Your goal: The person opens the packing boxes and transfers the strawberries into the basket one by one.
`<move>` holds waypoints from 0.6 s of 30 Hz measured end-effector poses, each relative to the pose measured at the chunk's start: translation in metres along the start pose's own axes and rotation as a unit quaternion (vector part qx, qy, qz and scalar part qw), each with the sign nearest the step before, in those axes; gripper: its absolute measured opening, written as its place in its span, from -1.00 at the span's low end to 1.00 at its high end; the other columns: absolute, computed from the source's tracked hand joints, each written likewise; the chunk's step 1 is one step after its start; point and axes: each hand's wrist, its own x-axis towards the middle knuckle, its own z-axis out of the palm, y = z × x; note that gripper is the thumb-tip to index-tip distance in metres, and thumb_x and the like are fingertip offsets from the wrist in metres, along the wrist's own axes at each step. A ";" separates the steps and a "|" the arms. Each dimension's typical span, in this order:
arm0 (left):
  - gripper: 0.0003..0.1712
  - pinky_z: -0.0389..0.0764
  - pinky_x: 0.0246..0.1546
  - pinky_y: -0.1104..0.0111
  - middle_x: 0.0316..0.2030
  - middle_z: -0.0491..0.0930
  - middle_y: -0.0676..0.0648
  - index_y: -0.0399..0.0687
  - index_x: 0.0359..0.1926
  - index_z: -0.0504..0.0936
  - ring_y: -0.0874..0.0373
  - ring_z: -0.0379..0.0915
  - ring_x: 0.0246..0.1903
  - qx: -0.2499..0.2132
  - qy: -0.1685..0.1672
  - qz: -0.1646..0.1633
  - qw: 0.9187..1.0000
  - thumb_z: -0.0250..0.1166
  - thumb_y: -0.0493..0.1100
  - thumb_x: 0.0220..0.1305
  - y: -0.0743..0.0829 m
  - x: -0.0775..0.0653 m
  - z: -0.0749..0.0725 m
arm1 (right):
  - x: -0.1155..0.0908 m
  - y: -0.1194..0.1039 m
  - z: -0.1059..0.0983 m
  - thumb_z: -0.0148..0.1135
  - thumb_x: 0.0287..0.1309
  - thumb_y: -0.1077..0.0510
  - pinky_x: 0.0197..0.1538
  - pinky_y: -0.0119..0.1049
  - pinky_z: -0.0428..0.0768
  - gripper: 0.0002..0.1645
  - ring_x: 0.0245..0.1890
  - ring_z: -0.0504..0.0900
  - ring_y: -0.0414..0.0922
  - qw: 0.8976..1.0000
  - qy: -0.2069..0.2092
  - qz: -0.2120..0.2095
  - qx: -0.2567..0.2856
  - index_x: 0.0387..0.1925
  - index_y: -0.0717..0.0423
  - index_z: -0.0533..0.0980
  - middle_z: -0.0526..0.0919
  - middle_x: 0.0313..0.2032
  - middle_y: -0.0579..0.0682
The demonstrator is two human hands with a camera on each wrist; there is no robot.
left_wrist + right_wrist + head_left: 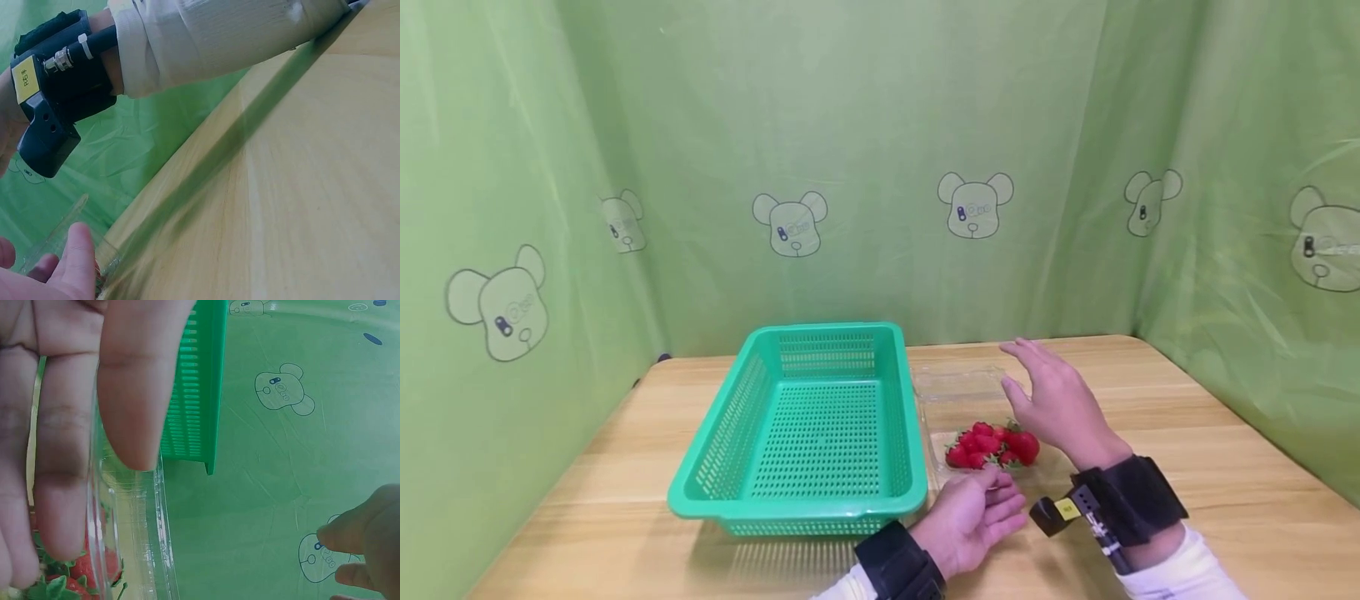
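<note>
Several red strawberries [988, 444] with green leaves lie in a clear plastic box [934, 433], whose lid [958, 383] stands open toward the back. At the box's front edge is my left hand [973, 521], palm turned up and fingers loosely extended, holding nothing. Over the right side of the box hovers my right hand [1056, 408], its thumb and fingers spread apart with nothing between them. The right wrist view shows its straight fingers in front of the strawberries [94, 565] and the clear box wall [164, 550]. Part of the box's right side is hidden by that hand.
A green slotted plastic basket [910, 467] stands on the wooden table [610, 508], directly left of the box. Green curtains [872, 108] printed with bear heads enclose the table at the back and both sides. Black camera straps [1135, 504] sit on both wrists.
</note>
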 end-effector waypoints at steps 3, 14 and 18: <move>-0.65 0.59 0.03 0.00 -0.12 0.56 -0.33 -0.41 -0.05 0.48 -0.17 0.54 -0.06 0.002 -0.002 -0.005 1.000 0.11 -0.15 0.36 0.000 -0.001 0.000 | 0.000 0.001 0.000 0.22 0.11 0.28 0.16 0.31 0.38 -0.48 0.13 0.38 0.36 1.000 -0.012 0.007 0.002 0.13 0.35 0.39 0.43 0.14 0.47; -0.81 0.64 -0.05 0.02 -0.29 0.62 -0.19 -0.33 -0.13 0.52 -0.04 0.61 -0.26 0.069 -0.040 -0.009 0.997 0.15 -0.27 0.30 0.004 -0.028 0.005 | 0.000 0.005 -0.004 0.21 0.14 0.24 0.14 0.28 0.41 -0.47 0.10 0.42 0.34 0.999 -0.041 0.019 0.007 0.14 0.36 0.37 0.49 0.10 0.41; -0.79 0.68 -0.14 0.05 -0.27 0.64 -0.15 -0.24 -0.10 0.50 -0.06 0.63 -0.29 0.147 -0.090 0.006 0.985 0.22 -0.30 0.25 0.015 -0.052 0.012 | -0.001 0.006 -0.009 0.24 0.12 0.24 0.12 0.30 0.41 -0.47 0.09 0.42 0.35 0.998 -0.050 0.025 0.011 0.12 0.34 0.39 0.51 0.08 0.42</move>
